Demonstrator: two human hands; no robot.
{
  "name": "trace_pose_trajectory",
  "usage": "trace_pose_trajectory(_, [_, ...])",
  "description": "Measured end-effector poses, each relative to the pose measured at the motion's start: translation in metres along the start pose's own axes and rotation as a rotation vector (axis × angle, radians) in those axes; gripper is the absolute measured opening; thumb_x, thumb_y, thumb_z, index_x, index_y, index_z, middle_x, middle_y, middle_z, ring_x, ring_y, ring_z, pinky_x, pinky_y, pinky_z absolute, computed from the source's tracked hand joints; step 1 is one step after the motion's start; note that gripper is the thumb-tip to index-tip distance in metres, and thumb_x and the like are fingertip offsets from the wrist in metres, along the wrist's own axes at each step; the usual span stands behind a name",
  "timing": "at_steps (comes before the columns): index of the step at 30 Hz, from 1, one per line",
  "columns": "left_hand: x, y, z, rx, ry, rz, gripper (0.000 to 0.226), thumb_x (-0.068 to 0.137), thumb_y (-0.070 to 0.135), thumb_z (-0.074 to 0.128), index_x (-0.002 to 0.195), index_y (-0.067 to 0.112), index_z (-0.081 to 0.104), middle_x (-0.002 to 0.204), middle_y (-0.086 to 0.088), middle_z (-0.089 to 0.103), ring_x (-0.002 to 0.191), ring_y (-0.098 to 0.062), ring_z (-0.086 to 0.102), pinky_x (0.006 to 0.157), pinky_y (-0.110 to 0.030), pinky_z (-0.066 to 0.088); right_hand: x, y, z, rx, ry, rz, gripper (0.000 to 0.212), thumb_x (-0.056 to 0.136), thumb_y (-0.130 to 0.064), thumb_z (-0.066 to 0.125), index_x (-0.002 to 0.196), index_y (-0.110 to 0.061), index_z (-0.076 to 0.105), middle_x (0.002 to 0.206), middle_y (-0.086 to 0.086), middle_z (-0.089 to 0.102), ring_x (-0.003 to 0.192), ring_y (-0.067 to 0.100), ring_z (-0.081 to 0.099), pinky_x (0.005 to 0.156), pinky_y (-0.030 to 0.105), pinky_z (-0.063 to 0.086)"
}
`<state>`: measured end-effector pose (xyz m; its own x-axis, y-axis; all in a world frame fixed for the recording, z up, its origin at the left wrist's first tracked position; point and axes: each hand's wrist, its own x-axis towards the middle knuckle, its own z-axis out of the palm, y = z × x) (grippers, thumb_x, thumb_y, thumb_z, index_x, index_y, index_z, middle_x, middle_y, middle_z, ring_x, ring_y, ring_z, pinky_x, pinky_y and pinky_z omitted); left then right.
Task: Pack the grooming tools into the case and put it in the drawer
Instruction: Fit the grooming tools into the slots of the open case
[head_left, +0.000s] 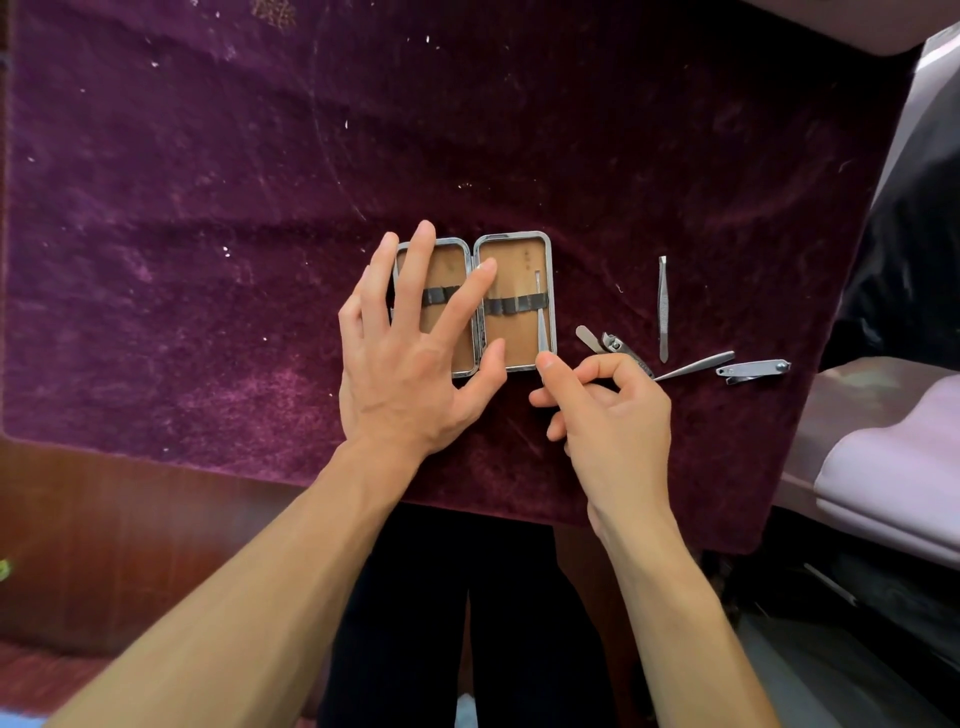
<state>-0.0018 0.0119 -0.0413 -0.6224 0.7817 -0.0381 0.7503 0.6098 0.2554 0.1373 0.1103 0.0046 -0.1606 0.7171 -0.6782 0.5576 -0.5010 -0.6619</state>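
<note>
The case (514, 332) lies open and flat on the purple-draped surface (208, 208), its two tan halves side by side. The left hand (410, 358) is spread wide, fingers apart, pressing on the left half. Just right of it, the right hand (608, 410) has its grip pinched together on the lower end of a slim tool (542, 322), which runs up under the elastic band (514, 304) in the right half. Beyond that grip to the right lie tweezers (663, 312), two nail clippers (753, 370) and a pointed tool (696, 365).
</note>
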Motion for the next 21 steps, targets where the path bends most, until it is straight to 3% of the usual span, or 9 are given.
trace_pose_trajectory(5, [0.0, 0.001, 0.0, 0.0, 0.006, -0.004, 0.062, 0.094, 0.059, 0.053, 0.152, 0.038, 0.046, 0.167, -0.012, 0.032, 0.154, -0.037, 0.03, 0.113, -0.051, 0.034, -0.003, 0.002, -0.006, 0.011, -0.006, 0.0, 0.034, 0.091, -0.049, 0.079, 0.086, -0.019, 0.063, 0.072, 0.0, 0.082, 0.045, 0.001, 0.059, 0.052, 0.016, 0.046])
trace_pose_trajectory(13, [0.001, 0.001, 0.0, -0.005, 0.006, -0.006, 0.062, 0.093, 0.06, 0.054, 0.151, 0.038, 0.048, 0.167, -0.012, 0.033, 0.154, -0.037, 0.03, 0.112, -0.05, 0.036, -0.003, 0.003, -0.01, -0.025, -0.016, -0.023, 0.027, 0.091, -0.04, 0.083, 0.085, -0.021, 0.064, 0.066, 0.001, 0.079, 0.045, 0.001, 0.059, 0.059, 0.026, 0.044])
trace_pose_trajectory(18, [0.001, 0.002, -0.001, -0.006, -0.001, -0.011, 0.062, 0.093, 0.059, 0.054, 0.151, 0.037, 0.049, 0.167, -0.012, 0.033, 0.154, -0.037, 0.03, 0.111, -0.052, 0.037, 0.0, 0.004, -0.003, -0.083, 0.006, -0.078, 0.026, 0.091, -0.043, 0.081, 0.082, -0.024, 0.065, 0.064, -0.004, 0.079, 0.048, 0.002, 0.065, 0.067, 0.027, 0.051])
trace_pose_trajectory(21, [0.001, 0.002, -0.002, -0.007, -0.002, -0.014, 0.062, 0.093, 0.059, 0.054, 0.15, 0.038, 0.049, 0.167, -0.011, 0.033, 0.154, -0.037, 0.03, 0.112, -0.051, 0.036, 0.002, 0.003, 0.002, -0.092, 0.018, -0.088, 0.027, 0.091, -0.044, 0.08, 0.081, -0.023, 0.065, 0.066, -0.007, 0.079, 0.047, 0.004, 0.066, 0.064, 0.023, 0.052])
